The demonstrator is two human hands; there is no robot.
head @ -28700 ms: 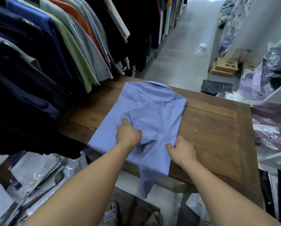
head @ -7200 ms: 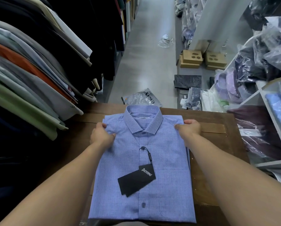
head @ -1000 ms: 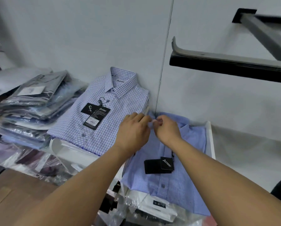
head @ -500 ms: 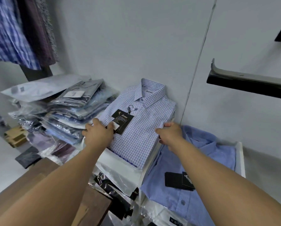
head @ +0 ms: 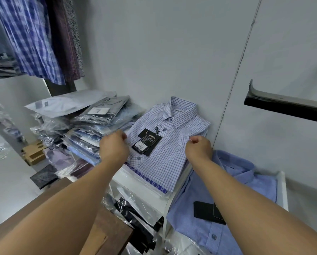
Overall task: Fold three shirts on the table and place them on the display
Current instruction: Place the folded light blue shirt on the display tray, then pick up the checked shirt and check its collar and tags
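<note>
Head camera looks down on a white display shelf (head: 141, 187) set against a pale wall. A folded checked shirt (head: 172, 155) lies on top of it, collar toward the wall, with a black hang tag (head: 147, 141) resting on its front. The left hand (head: 113, 148) sits at the shirt's left edge with fingers curled; the back of the hand hides the fingertips, so whether its grip has cloth in it cannot be told. The right hand (head: 199, 149) is at the shirt's right edge, its grip pinching the fabric there between thumb and fingers.

A plain blue shirt (head: 246, 184) lies folded in the lower compartment just to the right, partly under the right forearm (a second black tag (head: 203, 211) lies on its front). Left of the checked shirt, touching it, is a leaning stack of bagged shirts (head: 98, 115). A corner of the wooden worktop (head: 106, 234) shows at the bottom. Hanging shirts (head: 30, 39) fill the upper left, and a black wall bracket (head: 282, 103) juts out at the right.
</note>
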